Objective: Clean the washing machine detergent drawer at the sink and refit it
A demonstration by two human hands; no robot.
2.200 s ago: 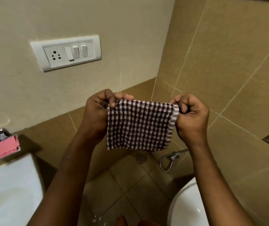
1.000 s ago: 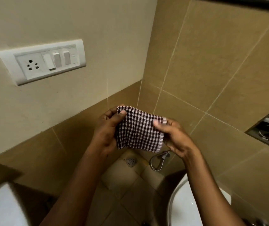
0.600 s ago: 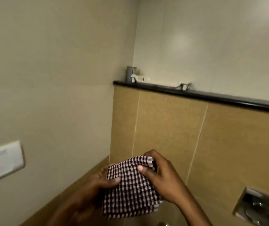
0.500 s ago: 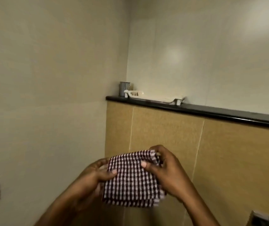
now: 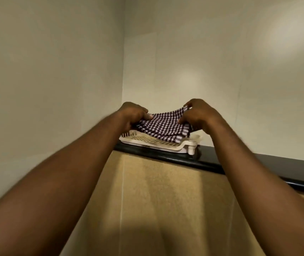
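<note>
Centre of frame: both arms reach up to a black ledge above tan tiles.

Left hand: fingers curled together, clamped on the left edge of the checked cloth.

Right hand: thumb and fingers pinch the cloth's upper right edge.

The cloth is bunched between the hands, its lower edge lying on a white slotted tray, which sits on the ledge by the wall corner. The tray is possibly the detergent drawer; blur and angle leave that unsure.
</note>
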